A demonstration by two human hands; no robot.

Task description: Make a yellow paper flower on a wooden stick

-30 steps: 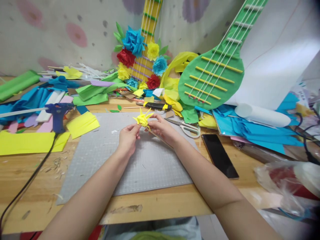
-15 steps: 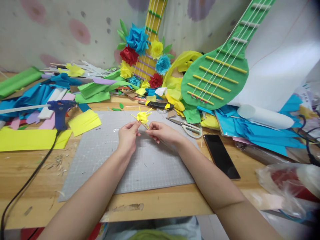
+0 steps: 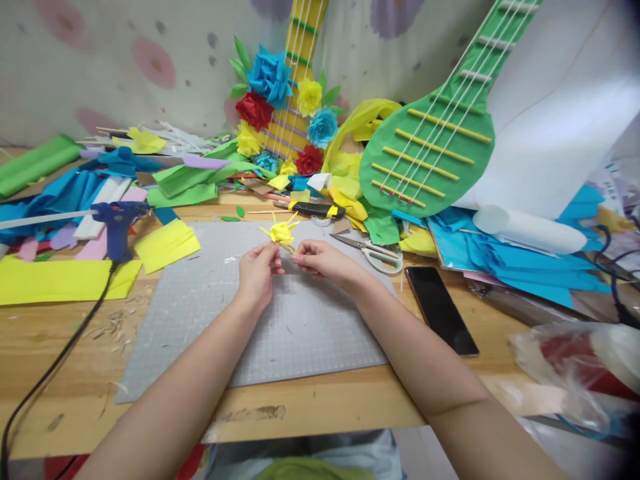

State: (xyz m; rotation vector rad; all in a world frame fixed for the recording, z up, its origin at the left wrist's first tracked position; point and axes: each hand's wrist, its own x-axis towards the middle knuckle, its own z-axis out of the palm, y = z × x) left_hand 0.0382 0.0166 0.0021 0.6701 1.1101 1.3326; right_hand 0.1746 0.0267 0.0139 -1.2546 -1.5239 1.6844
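A small yellow paper flower [image 3: 281,232] with thin strips sticking out is held above the upper part of the grey cutting mat [image 3: 200,333]. My left hand [image 3: 260,270] pinches its base with thumb and fingers. On the right, my right hand [image 3: 317,259] has its fingers closed at the flower's lower right side, next to the left fingertips. What lies between the right fingertips is too small to make out.
Scissors [image 3: 383,259] and a black phone [image 3: 441,310] lie right of the hands. A blue glue gun [image 3: 119,230] and yellow paper [image 3: 55,280] are at left. Behind stand a green paper instrument [image 3: 425,160] and a yellow one [image 3: 303,47] with flowers.
The yellow flower has turned slightly between the fingers. My right hand's fingers have drawn closer together beside its base, and the stick below that hand no longer shows.
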